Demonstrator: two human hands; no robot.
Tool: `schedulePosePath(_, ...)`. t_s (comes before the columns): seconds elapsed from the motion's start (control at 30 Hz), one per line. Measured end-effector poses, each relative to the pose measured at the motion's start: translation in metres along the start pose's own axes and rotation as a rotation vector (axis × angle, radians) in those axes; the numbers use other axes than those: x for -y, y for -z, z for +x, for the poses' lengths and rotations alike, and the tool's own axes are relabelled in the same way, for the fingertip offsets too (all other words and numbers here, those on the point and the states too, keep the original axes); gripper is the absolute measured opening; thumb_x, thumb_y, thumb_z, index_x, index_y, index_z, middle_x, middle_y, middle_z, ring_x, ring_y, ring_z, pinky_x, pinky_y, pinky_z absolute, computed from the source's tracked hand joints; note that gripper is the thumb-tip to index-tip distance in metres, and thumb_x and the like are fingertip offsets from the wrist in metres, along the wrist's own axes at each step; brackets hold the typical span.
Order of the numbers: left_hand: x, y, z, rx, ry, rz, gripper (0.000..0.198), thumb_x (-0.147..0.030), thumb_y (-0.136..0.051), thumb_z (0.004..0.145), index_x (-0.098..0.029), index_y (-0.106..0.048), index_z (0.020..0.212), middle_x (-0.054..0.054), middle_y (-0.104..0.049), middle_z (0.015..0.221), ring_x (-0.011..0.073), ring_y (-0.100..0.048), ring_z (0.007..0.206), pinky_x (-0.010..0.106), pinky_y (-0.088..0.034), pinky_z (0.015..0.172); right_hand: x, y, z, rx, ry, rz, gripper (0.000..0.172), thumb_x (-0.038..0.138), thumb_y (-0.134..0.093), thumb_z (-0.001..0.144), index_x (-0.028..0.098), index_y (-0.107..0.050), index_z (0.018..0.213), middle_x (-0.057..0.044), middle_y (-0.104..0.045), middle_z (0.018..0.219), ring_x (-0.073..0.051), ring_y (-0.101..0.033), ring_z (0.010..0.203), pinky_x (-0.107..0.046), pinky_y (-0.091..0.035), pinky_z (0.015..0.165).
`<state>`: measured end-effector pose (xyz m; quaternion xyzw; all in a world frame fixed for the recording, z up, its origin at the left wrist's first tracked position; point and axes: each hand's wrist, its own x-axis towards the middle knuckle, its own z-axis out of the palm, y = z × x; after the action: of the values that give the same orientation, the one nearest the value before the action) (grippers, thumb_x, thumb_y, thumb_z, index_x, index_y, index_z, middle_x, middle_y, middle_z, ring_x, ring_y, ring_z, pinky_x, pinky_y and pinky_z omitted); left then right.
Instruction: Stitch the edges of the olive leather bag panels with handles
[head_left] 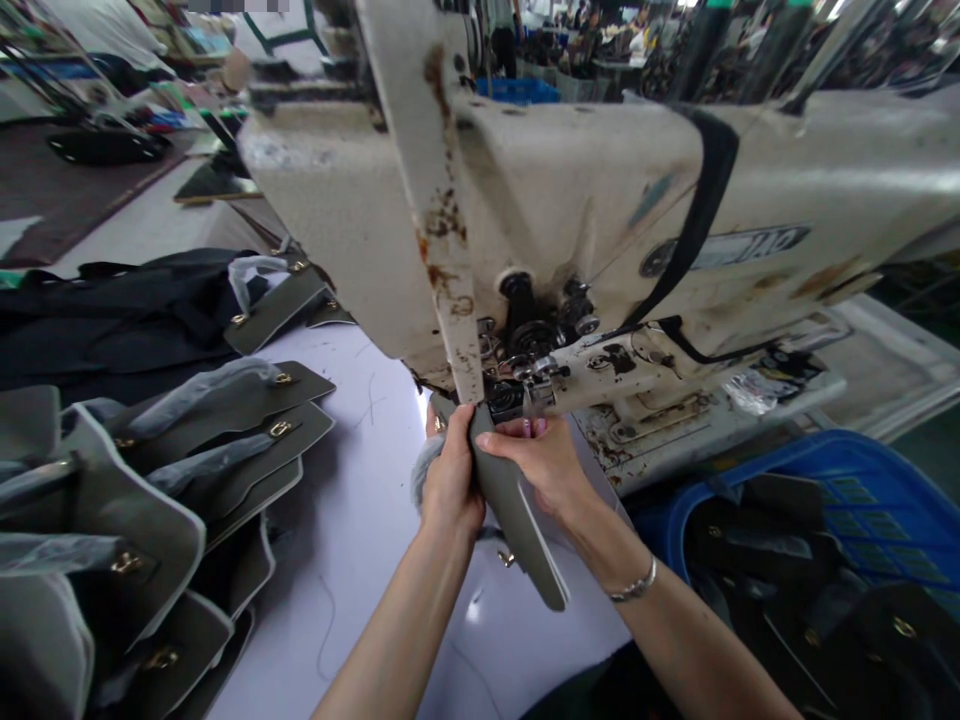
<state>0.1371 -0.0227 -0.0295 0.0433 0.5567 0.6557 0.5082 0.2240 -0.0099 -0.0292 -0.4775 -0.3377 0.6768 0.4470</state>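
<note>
A grey-green bag piece (517,515) with pale edges lies below the needle area of a worn cream sewing machine (600,160). Its upper end reaches the machine's metal parts, and its lower end points toward me. My left hand (452,475) is closed on the left side of the piece, thumb near its top. My right hand (544,460) pinches the right edge, thumb on the face of the piece, with something small and pinkish by its fingers. A gold clasp (506,558) hangs beside the piece.
Several similar pieces with plastic-wrapped handles (225,390) are piled on the left of the white table (345,590). Dark fabric (112,310) lies behind them. A blue basket (877,480) at the right holds more pieces. People are in the background.
</note>
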Motion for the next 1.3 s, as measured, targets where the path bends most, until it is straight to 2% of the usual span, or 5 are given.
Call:
schedulePosePath(0.23,-0.008,0.032,-0.052,0.203,0.099,0.146,0.042,-0.042,-0.076,0.086,-0.023,-0.074,0.123,0.009,-0.074,0.126,0.0270,-0.066,0.124,0.034,-0.058,0.100,0.001,0.007,-0.019,0.079,0.027,-0.042,0.020,0.030,-0.087,0.062,0.015,-0.079,0.073,-0.006,-0.077,0.074,-0.019,-0.069,0.066,-0.027,-0.053,0.060)
schedulePosePath(0.5,-0.012,0.102,-0.089,-0.177,-0.740,0.616,0.028,-0.048,-0.070,0.091,-0.024,-0.080,0.102,0.005,-0.075,0.113,0.0264,-0.070,0.106,0.037,-0.054,0.102,-0.016,0.010,-0.022,0.070,-0.037,0.043,0.031,0.038,-0.093,0.057,0.014,-0.077,0.070,-0.004,-0.073,0.065,-0.014,-0.061,0.053,-0.026,-0.048,0.051)
schedulePosePath(0.8,0.045,0.102,-0.019,0.209,0.007,-0.106,0.070,-0.082,-0.055,0.084,-0.024,-0.077,0.116,0.011,-0.066,0.142,0.0308,-0.054,0.140,0.041,-0.052,0.110,-0.017,0.010,-0.025,0.044,-0.008,0.054,0.036,0.045,-0.092,0.060,0.016,-0.071,0.060,-0.001,-0.065,0.053,-0.012,-0.054,0.045,-0.024,-0.042,0.044)
schedulePosePath(1.03,0.043,0.085,-0.028,0.390,0.016,0.060,0.073,-0.057,-0.089,0.069,-0.019,-0.070,0.129,0.016,-0.071,0.132,0.0322,-0.067,0.123,0.033,-0.061,0.090,-0.023,0.009,-0.025,0.028,0.053,0.002,0.033,0.046,-0.087,0.066,0.015,-0.074,0.065,-0.004,-0.071,0.060,-0.014,-0.059,0.049,-0.026,-0.046,0.047)
schedulePosePath(1.3,0.025,0.064,-0.026,0.173,0.007,0.176,0.059,-0.047,-0.093,0.064,-0.013,-0.071,0.106,0.013,-0.079,0.089,0.0317,-0.077,0.088,0.035,-0.064,0.073,-0.025,0.018,-0.024,-0.011,0.253,-0.283,0.025,0.043,-0.081,0.078,0.020,-0.083,0.086,-0.005,-0.080,0.085,-0.020,-0.071,0.076,-0.028,-0.055,0.068)
